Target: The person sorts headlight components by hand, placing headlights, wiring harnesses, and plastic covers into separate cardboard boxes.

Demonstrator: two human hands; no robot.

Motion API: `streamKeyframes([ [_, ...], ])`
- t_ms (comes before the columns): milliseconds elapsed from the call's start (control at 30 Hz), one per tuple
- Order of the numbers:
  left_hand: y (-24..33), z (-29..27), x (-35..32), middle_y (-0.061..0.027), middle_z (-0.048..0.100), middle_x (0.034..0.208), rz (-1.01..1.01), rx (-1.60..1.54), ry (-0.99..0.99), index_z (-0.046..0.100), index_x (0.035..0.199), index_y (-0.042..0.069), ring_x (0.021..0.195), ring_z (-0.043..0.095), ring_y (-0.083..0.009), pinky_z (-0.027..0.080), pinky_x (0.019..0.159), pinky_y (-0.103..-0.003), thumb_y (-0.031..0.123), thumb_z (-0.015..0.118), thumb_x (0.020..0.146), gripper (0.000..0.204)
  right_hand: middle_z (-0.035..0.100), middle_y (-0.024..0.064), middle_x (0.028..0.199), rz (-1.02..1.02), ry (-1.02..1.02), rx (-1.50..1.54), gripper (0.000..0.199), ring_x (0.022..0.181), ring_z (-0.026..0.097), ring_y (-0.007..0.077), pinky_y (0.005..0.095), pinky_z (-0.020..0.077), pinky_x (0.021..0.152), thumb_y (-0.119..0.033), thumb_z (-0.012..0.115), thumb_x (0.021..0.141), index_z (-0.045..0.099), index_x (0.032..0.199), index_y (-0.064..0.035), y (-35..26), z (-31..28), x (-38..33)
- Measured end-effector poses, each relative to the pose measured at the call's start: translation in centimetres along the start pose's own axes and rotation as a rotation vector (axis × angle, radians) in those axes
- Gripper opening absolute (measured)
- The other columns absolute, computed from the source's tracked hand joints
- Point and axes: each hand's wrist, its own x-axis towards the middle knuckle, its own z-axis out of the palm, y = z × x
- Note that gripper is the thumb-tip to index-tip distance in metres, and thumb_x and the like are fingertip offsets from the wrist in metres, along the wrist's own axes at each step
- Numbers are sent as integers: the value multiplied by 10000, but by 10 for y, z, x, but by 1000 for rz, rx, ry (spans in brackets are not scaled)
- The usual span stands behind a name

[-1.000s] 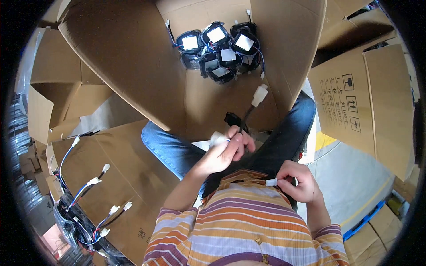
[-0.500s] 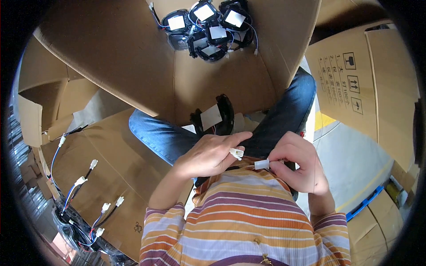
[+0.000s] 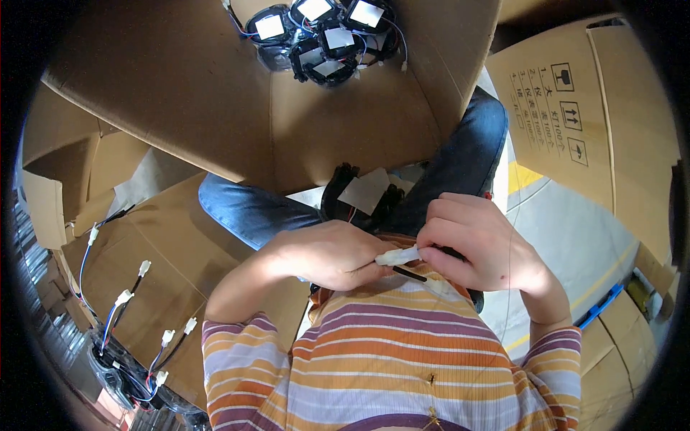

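In front of my belly, my left hand (image 3: 327, 255) is closed on a white plug connector (image 3: 388, 258). Pinched in my right hand (image 3: 478, 241) is a second white connector (image 3: 410, 253), its end meeting the first one; how deeply they fit together cannot be made out. A short black-sleeved wire (image 3: 410, 273) sticks out below the left fingers, toward a blurred pale connector (image 3: 436, 287). Between my legs, just beyond the left hand, rests a black lamp-like unit (image 3: 336, 195) with a blank white label (image 3: 365, 190) and thin wires.
A large open cardboard box (image 3: 338, 129) stands ahead, holding several black units (image 3: 339, 39) with white labels. At left, wired white connectors (image 3: 123, 297) and a black unit (image 3: 108, 373) lie by a cardboard sheet (image 3: 172, 244). A printed carton (image 3: 568, 136) stands at right.
My hands have come together, so the two white connectors, apart before, now meet end to end. The black unit between my legs has tilted, and the view has shifted slightly.
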Motion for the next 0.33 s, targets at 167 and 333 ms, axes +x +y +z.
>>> streamKeyframes([
  [167,2,-7,3,-186,524,618,-99,100,-15,494,851,26,604,519,-341,409,555,-398,264,400,800,261,463,87,656,-4,26,20,65,630,476,241,318,383,523,-77,547,656,510,676,-26,9,6,6],
  [333,-5,-16,-3,-165,535,664,-10,64,152,521,833,20,619,521,-314,403,553,-370,213,432,797,216,481,86,675,125,124,149,40,626,491,195,275,389,514,-19,532,658,524,697,-19,14,-5,7],
])
